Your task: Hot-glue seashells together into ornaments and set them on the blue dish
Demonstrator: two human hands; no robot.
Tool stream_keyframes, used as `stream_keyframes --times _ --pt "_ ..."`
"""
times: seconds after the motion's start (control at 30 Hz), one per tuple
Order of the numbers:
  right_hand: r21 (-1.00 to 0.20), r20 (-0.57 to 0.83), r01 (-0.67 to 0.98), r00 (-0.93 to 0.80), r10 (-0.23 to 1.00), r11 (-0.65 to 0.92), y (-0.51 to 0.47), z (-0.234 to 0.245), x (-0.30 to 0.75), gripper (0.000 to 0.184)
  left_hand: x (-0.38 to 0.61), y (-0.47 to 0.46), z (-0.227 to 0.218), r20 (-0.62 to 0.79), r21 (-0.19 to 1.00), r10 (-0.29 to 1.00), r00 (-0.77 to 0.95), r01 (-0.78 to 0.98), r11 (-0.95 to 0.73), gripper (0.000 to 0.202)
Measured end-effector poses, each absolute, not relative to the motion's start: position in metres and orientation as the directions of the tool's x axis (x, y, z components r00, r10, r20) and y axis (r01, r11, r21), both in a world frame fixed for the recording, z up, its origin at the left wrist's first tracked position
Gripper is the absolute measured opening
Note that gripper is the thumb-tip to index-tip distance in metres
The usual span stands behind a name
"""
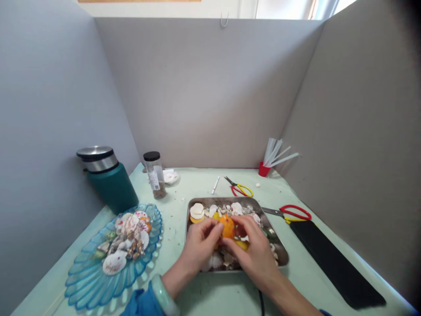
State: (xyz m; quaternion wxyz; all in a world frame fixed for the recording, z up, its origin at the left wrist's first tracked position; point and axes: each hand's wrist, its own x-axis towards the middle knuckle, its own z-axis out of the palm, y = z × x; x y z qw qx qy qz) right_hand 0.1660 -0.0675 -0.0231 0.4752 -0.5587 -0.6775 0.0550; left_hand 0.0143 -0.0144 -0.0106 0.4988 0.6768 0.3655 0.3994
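Note:
Above the metal tray [237, 271], both hands hold a rounded orange piece with red spots [227, 227], possibly a shell. My left hand [201, 240] grips it from the left between thumb and fingers. From the other side, my right hand [252, 245] has its thumb and fingertips closed on it. Yellow bits show around the piece, one of them a yellow shape [242, 244] under my right fingers; whether they join it I cannot tell. White scallop shells [197, 210] and many small shells lie in the tray, partly hidden by my hands.
On the left are a blue shell-shaped dish [95, 289] of shells, a teal bottle [113, 188] and a black-lidded jar [154, 175]. Behind the tray lie a white pen [215, 185] and scissors [241, 189]. Other scissors [296, 213], a black slab [335, 263] and a red cup of glue sticks [264, 169] are rightward.

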Motion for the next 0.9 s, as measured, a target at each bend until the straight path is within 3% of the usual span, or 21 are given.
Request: stream_keyframes --times 0.2,0.3,0.6,0.9 --pt "-0.556 0.584 0.757 0.062 0.809 0.343 -0.074 -0.034 0.164 0.038 0.010 -0.022 -0.017 0.117 0.973 0.897 0.426 0.130 -0.189 0.035" --pt "-0.546 0.591 0.757 0.043 0.806 0.360 -0.072 -0.028 0.164 0.036 0.010 -0.022 -0.014 0.158 0.969 0.903 0.399 0.115 -0.221 0.036" --pt "-0.533 0.637 0.741 0.034 0.770 0.408 -0.079 -0.015 0.158 0.031 0.011 -0.028 -0.002 0.167 0.985 0.904 0.394 -0.098 -0.139 0.029" --pt "-0.509 0.676 0.738 0.025 0.737 0.442 -0.076 -0.015 0.161 0.032 0.019 -0.026 0.007 0.187 0.982 0.922 0.340 -0.081 -0.169 0.031"
